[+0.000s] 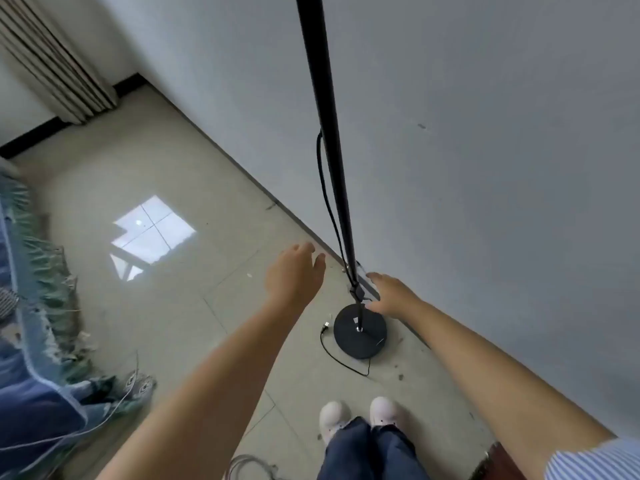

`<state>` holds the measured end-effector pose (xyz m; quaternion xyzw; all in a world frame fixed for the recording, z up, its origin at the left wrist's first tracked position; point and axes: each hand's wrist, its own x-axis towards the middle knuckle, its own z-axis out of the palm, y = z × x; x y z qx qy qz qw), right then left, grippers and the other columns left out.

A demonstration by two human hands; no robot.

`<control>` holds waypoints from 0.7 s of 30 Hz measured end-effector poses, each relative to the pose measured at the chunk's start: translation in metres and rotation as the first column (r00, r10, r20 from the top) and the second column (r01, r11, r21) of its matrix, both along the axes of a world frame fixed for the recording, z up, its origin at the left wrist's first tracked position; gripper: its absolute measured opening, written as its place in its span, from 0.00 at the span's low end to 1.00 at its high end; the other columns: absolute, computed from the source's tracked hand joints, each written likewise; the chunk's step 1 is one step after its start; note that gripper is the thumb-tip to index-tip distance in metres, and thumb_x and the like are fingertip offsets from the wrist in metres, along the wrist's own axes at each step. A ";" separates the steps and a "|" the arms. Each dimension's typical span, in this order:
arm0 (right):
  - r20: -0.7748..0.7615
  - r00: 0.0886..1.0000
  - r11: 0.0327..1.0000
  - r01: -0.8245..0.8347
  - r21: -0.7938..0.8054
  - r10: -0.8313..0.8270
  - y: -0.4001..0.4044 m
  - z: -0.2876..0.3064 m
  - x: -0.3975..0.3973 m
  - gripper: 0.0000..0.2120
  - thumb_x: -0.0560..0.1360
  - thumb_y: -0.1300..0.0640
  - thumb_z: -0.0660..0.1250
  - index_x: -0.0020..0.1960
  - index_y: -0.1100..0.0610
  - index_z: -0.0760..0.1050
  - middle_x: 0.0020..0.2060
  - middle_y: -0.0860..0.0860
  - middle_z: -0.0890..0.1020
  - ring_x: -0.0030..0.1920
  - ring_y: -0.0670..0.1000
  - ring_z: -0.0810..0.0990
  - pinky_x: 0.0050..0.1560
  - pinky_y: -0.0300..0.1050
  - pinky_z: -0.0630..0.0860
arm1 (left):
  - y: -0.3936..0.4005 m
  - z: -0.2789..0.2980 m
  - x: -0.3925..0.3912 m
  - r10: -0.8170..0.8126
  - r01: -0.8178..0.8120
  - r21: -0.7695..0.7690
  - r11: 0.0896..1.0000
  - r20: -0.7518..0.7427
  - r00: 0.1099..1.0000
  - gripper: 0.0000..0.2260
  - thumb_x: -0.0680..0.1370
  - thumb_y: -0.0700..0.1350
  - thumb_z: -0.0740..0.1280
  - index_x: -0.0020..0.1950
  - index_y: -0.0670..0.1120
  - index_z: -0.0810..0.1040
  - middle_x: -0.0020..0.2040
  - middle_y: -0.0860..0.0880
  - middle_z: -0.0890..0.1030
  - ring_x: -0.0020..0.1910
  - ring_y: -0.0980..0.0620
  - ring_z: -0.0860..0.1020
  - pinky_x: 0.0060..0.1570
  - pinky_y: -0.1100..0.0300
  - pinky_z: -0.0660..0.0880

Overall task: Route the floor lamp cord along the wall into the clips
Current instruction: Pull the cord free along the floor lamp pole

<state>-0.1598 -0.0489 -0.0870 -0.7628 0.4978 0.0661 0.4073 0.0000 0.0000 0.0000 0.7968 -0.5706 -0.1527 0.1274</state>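
A black floor lamp pole point(325, 116) rises from a round black base point(360, 332) standing on the tiled floor close to the white wall. Its black cord point(323, 188) hangs down along the pole, then loops over the floor point(341, 360) in front of the base and ends in a plug point(325, 328). My left hand point(294, 275) hovers to the left of the pole, fingers spread, holding nothing. Just right of the pole's lower end, my right hand point(391, 294) reaches in with its fingers apart. No clips are visible on the wall.
A blue and green fringed cover point(38, 341) lies over furniture at the left. A curtain point(52, 64) hangs in the far corner. A thin grey wire point(246, 462) coils on the floor near my white shoes point(360, 415). A dark wooden object point(498, 462) sits at the lower right.
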 end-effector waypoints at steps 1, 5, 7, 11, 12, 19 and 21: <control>0.041 0.999 1.000 0.007 0.016 -0.008 -0.002 -0.011 0.006 0.28 0.70 0.60 0.67 0.66 0.58 0.60 0.62 0.61 0.72 0.60 0.61 0.71 0.58 0.52 0.71 | -0.004 -0.002 0.002 0.015 -0.016 0.014 1.000 0.030 0.999 0.12 0.79 0.46 0.58 0.58 0.42 0.73 0.55 0.42 0.79 0.54 0.42 0.76 0.42 0.55 0.70; 0.100 0.979 0.984 0.173 0.040 -0.176 -0.004 -0.049 0.030 0.21 0.70 0.58 0.67 0.60 0.58 0.66 0.59 0.59 0.74 0.58 0.59 0.73 0.56 0.54 0.73 | -0.011 -0.016 0.011 0.037 -0.036 -0.021 0.999 0.062 0.997 0.11 0.79 0.44 0.58 0.58 0.42 0.73 0.55 0.43 0.79 0.54 0.43 0.75 0.40 0.57 0.66; 0.148 0.938 0.950 0.306 0.064 -0.313 -0.008 -0.060 0.033 0.09 0.74 0.60 0.62 0.51 0.61 0.68 0.49 0.60 0.77 0.50 0.60 0.76 0.49 0.54 0.75 | -0.013 -0.019 0.013 0.054 -0.052 -0.067 0.996 0.043 0.998 0.11 0.78 0.45 0.59 0.58 0.43 0.73 0.55 0.43 0.80 0.54 0.43 0.76 0.41 0.58 0.67; 0.101 0.962 0.967 0.255 0.016 -0.255 -0.007 -0.054 0.007 0.06 0.75 0.59 0.58 0.44 0.57 0.60 0.35 0.54 0.71 0.38 0.56 0.71 0.37 0.47 0.66 | -0.016 -0.007 0.010 0.093 -0.081 -0.156 0.984 0.072 0.993 0.11 0.78 0.45 0.59 0.58 0.42 0.73 0.55 0.42 0.80 0.55 0.42 0.75 0.46 0.53 0.72; 0.066 0.977 0.979 0.203 -0.033 -0.201 -0.006 -0.047 -0.002 0.06 0.74 0.59 0.59 0.45 0.58 0.61 0.37 0.56 0.73 0.37 0.57 0.72 0.37 0.47 0.66 | -0.018 -0.001 0.009 0.094 -0.080 -0.189 0.979 0.063 0.994 0.11 0.78 0.44 0.59 0.57 0.41 0.73 0.55 0.42 0.80 0.55 0.41 0.75 0.46 0.53 0.72; 0.220 0.975 0.937 0.050 -0.345 0.029 -0.021 0.044 -0.017 0.09 0.70 0.65 0.65 0.50 0.63 0.74 0.46 0.59 0.80 0.43 0.60 0.78 0.37 0.43 0.67 | -0.027 0.080 -0.002 0.007 -0.165 -0.605 0.779 -0.256 0.967 0.20 0.75 0.46 0.54 0.61 0.35 0.70 0.54 0.38 0.80 0.52 0.45 0.76 0.52 0.55 0.69; 0.291 0.952 0.919 0.024 -0.393 0.099 -0.028 0.072 -0.003 0.12 0.69 0.64 0.67 0.53 0.62 0.73 0.47 0.58 0.80 0.43 0.58 0.79 0.40 0.42 0.70 | -0.035 0.104 -0.005 -0.071 -0.105 -0.638 0.763 -0.244 0.967 0.21 0.74 0.49 0.58 0.60 0.35 0.70 0.51 0.38 0.81 0.50 0.48 0.76 0.53 0.54 0.71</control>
